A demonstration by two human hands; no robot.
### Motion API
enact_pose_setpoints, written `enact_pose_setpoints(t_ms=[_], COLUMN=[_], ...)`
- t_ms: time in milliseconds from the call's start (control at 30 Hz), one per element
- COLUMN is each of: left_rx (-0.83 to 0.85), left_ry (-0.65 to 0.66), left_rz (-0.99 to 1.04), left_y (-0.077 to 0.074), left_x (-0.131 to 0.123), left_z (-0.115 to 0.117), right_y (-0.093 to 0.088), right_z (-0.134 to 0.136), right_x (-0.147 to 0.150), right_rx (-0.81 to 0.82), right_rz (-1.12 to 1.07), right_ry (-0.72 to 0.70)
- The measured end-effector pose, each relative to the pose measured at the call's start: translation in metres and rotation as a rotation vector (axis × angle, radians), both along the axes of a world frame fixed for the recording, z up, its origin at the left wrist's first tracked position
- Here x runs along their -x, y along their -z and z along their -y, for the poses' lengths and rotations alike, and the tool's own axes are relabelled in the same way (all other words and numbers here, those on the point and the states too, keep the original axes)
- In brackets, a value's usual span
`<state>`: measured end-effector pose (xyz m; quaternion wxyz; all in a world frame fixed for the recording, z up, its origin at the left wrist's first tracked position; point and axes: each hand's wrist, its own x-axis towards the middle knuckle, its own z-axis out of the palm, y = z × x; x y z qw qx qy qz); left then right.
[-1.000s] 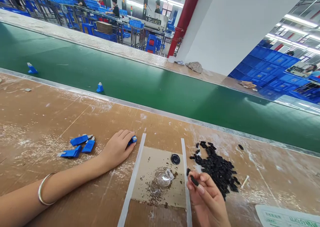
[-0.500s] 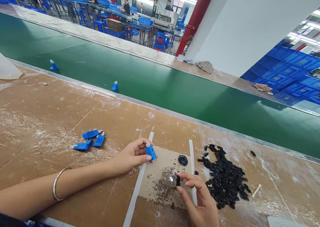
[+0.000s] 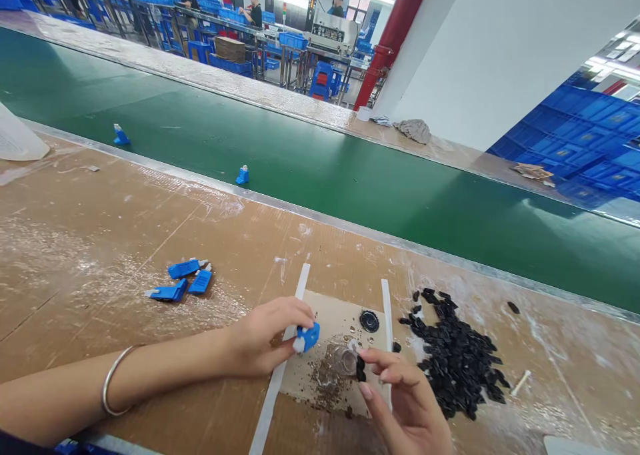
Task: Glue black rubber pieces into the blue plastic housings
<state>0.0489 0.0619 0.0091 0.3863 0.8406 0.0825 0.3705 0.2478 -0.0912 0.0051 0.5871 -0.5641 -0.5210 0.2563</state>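
Observation:
My left hand (image 3: 275,335) pinches a small blue plastic part (image 3: 309,337) with a white tip, which points down and to the left. Between the thumb and fingertips of my right hand (image 3: 403,391) is a small black oval piece (image 3: 361,368). Right beside that piece, a small clear cup (image 3: 344,360) stands on a cardboard sheet (image 3: 333,308) spotted with brown specks. A round black ridged cap (image 3: 369,321) lies on the same sheet. To the right spreads a heap of similar black pieces (image 3: 457,355).
Several blue parts (image 3: 185,268) lie on the worktable at left. Two more, a near one (image 3: 243,175) and a far one (image 3: 121,135), stand on the green conveyor belt (image 3: 320,168). White tape strips (image 3: 387,315) flank the cardboard. People work beyond the belt.
My left hand has turned the blue part over, so its white tip went from upward to down-left. The blue parts on the belt have shifted slightly right. My right hand still pinches the black piece.

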Motion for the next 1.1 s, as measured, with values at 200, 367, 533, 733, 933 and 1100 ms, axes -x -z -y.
enact_pose_setpoints(t_ms=[200,367,533,733,933,1100], left_rx=[-0.615,-0.702,-0.709,-0.594,-0.766,-0.857], left_ry=[-0.123,-0.142,-0.151,-0.144,-0.113,-0.108], left_rz=[0.153,0.135,0.152,0.097,0.181,0.099], left_y=[-0.009,-0.026,-0.029,-0.024,-0.026,-0.032], left_x=[0.004,0.003,0.001,0.001,0.002,0.006], left_z=[0.0,0.001,0.004,0.009,0.004,0.003], right_y=[-0.008,-0.007,-0.001,0.0,-0.009,-0.02], right_z=[-0.013,-0.024,-0.027,-0.029,-0.03,-0.024], right_x=[0.055,0.072,0.067,0.064,0.063,0.065], right_rx=[-0.029,-0.084,-0.138,-0.124,-0.243,-0.306], right_rz=[-0.592,-0.538,-0.349,-0.209,0.139,0.592], right_ry=[0.007,0.0,-0.059,-0.044,0.034,0.153])
